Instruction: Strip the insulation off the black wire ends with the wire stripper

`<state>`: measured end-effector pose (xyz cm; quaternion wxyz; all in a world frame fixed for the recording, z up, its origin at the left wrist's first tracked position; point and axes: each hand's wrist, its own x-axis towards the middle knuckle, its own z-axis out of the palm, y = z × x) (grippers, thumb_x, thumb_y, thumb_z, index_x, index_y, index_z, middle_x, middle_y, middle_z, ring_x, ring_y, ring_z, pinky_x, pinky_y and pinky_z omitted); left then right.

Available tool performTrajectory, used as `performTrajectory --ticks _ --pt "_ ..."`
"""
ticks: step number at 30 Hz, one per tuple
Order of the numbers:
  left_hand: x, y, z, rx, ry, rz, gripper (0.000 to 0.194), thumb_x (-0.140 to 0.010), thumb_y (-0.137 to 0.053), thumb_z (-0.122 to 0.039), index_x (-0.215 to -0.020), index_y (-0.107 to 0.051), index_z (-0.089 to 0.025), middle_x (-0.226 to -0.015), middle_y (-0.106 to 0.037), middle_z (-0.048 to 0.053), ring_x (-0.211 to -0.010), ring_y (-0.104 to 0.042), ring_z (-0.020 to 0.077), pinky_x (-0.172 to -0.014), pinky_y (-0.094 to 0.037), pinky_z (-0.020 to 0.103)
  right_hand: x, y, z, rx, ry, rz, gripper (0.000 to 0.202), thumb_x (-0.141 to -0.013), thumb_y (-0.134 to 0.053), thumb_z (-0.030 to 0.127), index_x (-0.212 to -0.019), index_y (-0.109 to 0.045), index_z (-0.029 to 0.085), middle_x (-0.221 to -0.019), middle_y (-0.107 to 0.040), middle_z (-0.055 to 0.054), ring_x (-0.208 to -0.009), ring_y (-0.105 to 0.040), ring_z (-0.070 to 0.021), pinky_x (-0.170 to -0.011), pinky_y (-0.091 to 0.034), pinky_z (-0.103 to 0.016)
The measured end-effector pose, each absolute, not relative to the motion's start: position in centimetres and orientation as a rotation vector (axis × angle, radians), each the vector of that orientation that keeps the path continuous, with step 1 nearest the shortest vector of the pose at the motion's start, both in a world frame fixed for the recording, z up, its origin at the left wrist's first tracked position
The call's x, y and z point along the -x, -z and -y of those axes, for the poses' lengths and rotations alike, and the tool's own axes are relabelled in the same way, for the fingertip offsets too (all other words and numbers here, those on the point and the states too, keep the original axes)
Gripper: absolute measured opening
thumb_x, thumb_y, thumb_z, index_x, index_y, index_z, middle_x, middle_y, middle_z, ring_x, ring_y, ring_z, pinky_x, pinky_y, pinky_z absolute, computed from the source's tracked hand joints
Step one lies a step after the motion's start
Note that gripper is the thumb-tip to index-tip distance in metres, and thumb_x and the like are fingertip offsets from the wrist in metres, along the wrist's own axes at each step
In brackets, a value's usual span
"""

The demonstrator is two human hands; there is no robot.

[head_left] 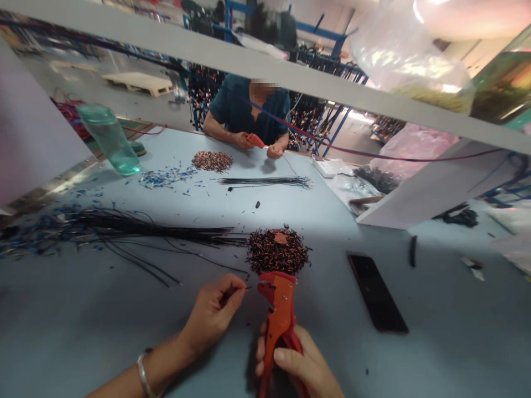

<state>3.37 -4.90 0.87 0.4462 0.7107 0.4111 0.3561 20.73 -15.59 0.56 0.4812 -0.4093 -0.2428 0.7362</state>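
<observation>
My left hand (215, 309) is pinched on the end of a thin black wire (249, 287), whose tip points toward the jaws of the tool. My right hand (294, 359) is wrapped round the handles of an orange and red wire stripper (282, 309), its head pointing away from me. Just beyond the stripper lies a heap of short black and copper-coloured scraps (276, 251). A long bundle of black wires (166, 229) stretches across the table to the left of that heap, with blue-tipped ends at the far left.
A black phone (377, 293) lies on the right. Across the table a person (255, 110) holds another orange tool (255, 140), near a copper pile (212, 161) and a smaller wire bundle (265, 181). A green bottle (110, 138) stands at the back left.
</observation>
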Motion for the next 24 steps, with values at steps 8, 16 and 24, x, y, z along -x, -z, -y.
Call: performTrajectory --ticks 8,16,24 --pt "-3.5 -0.7 5.0 -1.834 -0.851 -0.964 0.023 -0.090 -0.045 -0.026 -0.073 -0.056 -0.016 -0.056 -0.050 -0.005 -0.051 -0.046 0.0098 -0.050 -0.038 0.018 -20.4 1.4 15.5 0.926 -1.852 0.691 0.053 -0.068 -0.078 0.047 -0.102 -0.057 0.012 -0.083 -0.068 -0.008 -0.066 -0.066 -0.0185 -0.062 -0.049 -0.031" --pt "-3.4 -0.5 5.1 -1.866 -0.876 -0.931 0.023 -0.090 -0.047 -0.026 -0.075 -0.060 -0.016 -0.060 -0.057 -0.002 -0.055 -0.053 0.0109 -0.052 -0.042 0.018 -20.8 -0.2 15.8 1.033 -1.843 0.662 0.053 -0.069 -0.079 0.047 -0.103 -0.057 0.013 -0.083 -0.064 -0.005 -0.069 -0.063 -0.0172 -0.067 -0.049 -0.033" --pt "-3.4 -0.7 4.9 -1.873 -0.940 -0.879 0.021 -0.090 -0.049 -0.021 -0.080 -0.066 -0.016 -0.067 -0.066 0.000 -0.061 -0.061 0.0124 -0.058 -0.047 0.019 -20.9 -1.3 16.0 1.081 -1.873 0.612 0.055 -0.066 -0.081 0.047 -0.103 -0.057 0.014 -0.084 -0.066 -0.005 -0.072 -0.064 -0.0177 -0.070 -0.049 -0.033"
